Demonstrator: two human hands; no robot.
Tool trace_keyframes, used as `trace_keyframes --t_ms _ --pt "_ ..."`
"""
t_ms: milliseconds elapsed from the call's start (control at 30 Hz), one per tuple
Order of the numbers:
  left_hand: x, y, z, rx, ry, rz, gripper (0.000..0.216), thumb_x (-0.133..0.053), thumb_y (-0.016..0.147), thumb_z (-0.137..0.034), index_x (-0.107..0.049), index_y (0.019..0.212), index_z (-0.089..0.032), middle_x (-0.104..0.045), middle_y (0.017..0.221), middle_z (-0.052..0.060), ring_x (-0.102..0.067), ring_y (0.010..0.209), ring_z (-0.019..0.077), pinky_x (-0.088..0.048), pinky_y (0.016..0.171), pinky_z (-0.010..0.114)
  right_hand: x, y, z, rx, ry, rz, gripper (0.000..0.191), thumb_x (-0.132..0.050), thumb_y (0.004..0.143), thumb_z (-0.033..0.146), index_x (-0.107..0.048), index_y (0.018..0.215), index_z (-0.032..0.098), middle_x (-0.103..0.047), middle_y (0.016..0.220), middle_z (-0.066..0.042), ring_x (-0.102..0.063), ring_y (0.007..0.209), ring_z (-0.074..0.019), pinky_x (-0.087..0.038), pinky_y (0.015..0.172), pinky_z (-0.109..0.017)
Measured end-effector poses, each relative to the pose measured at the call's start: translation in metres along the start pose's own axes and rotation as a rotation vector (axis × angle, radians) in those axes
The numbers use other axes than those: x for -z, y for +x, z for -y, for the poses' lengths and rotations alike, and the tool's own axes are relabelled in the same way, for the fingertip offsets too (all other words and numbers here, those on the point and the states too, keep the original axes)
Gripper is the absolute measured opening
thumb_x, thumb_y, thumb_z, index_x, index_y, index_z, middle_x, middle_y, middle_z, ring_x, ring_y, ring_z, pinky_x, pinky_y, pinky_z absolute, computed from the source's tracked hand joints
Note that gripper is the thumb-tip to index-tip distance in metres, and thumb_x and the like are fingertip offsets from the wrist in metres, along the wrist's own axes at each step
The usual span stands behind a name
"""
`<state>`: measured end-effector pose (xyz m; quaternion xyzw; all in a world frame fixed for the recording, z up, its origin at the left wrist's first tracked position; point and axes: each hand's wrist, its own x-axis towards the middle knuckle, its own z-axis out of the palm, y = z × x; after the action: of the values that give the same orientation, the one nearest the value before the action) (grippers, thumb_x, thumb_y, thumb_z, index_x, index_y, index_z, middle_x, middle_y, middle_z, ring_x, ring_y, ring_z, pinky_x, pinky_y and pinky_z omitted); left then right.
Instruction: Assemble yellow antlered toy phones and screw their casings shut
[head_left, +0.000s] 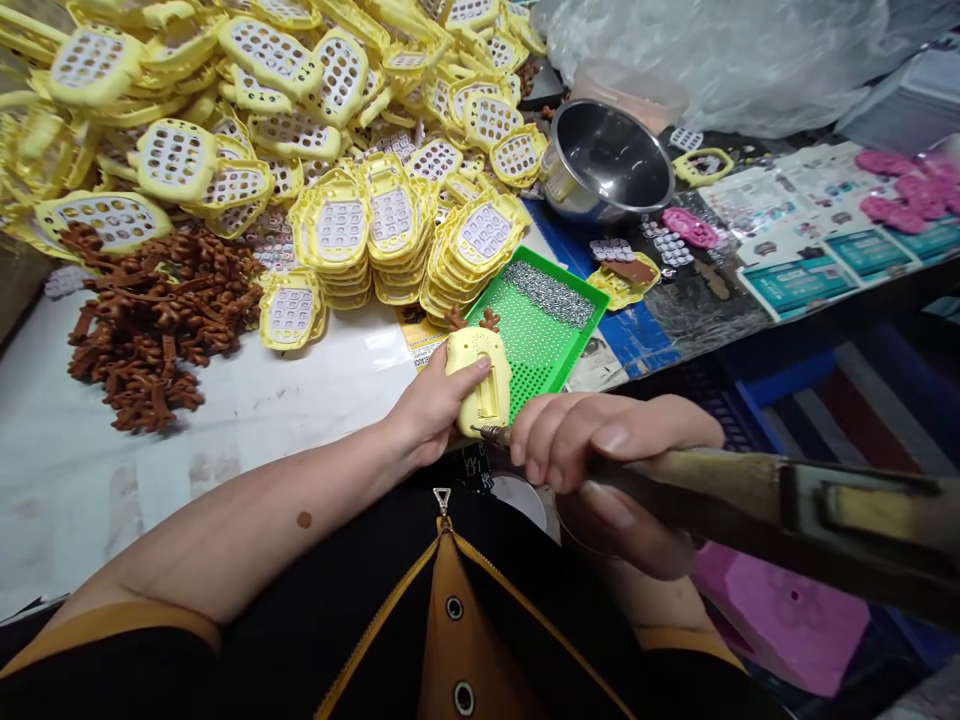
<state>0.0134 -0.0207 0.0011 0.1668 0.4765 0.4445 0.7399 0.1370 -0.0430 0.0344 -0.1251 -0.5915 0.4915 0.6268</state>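
And here, gripped in the left hand [431,405] with thumb flat across its back, the yellow toy [499,378], up at the tabletop's [285,400] near edge, just beside the green tray [529,345]! Screwdriver [735,490] firmly enclosed by the right hand's [630,425] grip, tip right at the toy's lower corner; too small to tell if seated. Best, surely, to line up square to the hole, brace the toy hard, press evenly, ease off once snug and spare the plastic. And what textures: smooth, rounded yellow plastic, topped with branching brown antlers [490,319]! In the meshed tray, a glittering band of likely screws [547,292]. Leftward, a knobbly brown pile [165,330]; beyond, neatly stacked shells [334,230], then a polished steel bowl [622,160].
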Motion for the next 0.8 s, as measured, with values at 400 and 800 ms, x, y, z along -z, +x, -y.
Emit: trace_keyframes --t_ms 400,800 --pt "-0.006 0.004 0.003 -0.065 0.06 -0.086 0.042 -0.065 0.077 -0.018 -0.051 0.117 -0.019 -0.066 0.104 0.009 -0.063 0.089 0.0209 -0.05 0.081 0.035 -0.012 0.011 -0.002 -0.064 -0.034 0.06 0.012 -0.065 0.074 0.019 -0.055 0.071 0.022 -0.052 0.049 0.006 -0.05 0.04 -0.0102 -0.046 0.044 -0.026" --pt "0.005 -0.011 0.005 -0.07 0.034 -0.041 0.042 -0.064 0.078 -0.021 -0.051 0.117 -0.019 -0.067 0.106 0.011 -0.065 0.086 0.021 -0.053 0.077 0.036 -0.01 -0.009 0.022 -0.032 -0.104 0.17 0.017 -0.06 0.079 0.02 -0.059 0.095 0.025 -0.053 0.053 0.005 -0.055 0.045 -0.0125 -0.052 0.053 -0.031"
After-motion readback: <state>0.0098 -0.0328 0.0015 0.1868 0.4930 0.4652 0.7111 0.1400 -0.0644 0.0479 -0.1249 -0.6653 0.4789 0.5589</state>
